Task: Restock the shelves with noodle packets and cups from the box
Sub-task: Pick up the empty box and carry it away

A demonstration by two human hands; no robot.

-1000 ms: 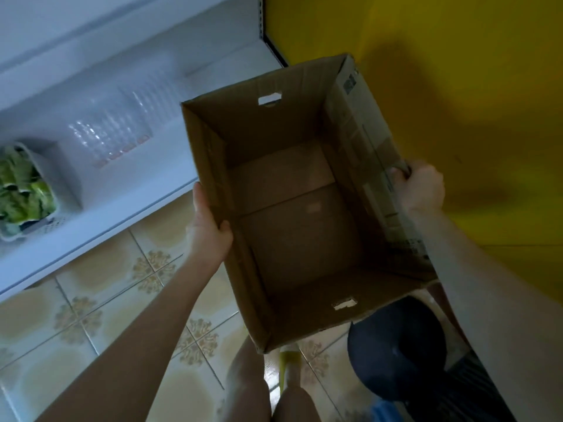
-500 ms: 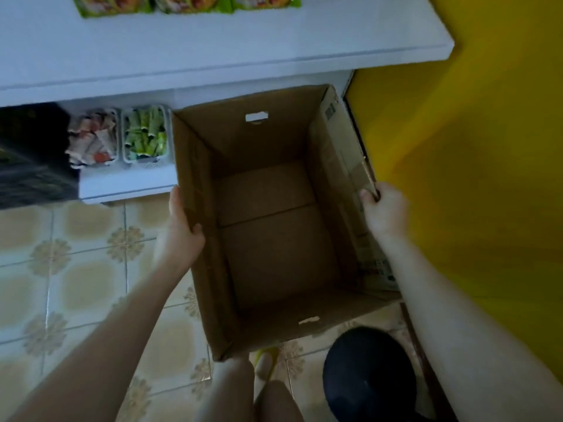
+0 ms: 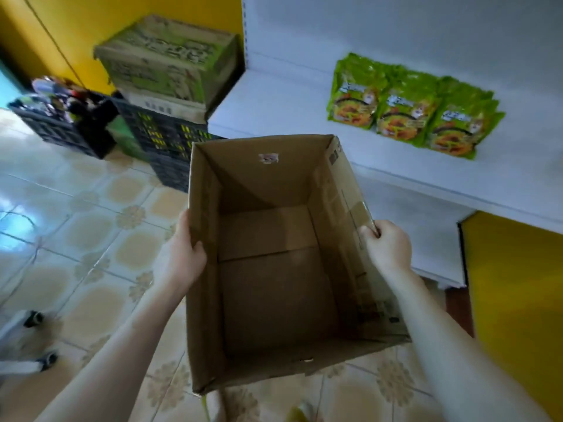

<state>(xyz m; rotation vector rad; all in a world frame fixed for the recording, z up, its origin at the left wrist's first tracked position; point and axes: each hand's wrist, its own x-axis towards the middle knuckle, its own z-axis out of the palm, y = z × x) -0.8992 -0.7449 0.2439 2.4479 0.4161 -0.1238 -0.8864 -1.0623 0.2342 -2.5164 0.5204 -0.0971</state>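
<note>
Just in front of the white shelf, an open cardboard box hangs above the tiled floor, nothing inside it. The left hand and right hand each keep a grip clamped on its side walls. Green noodle packets lie in a row on the shelf, beyond the box.

Yellow walls enclose a glossy tiled floor patterned with tan floral motifs, bright with glare at left. A white shelving unit stands beside dark plastic crates against the wall.
</note>
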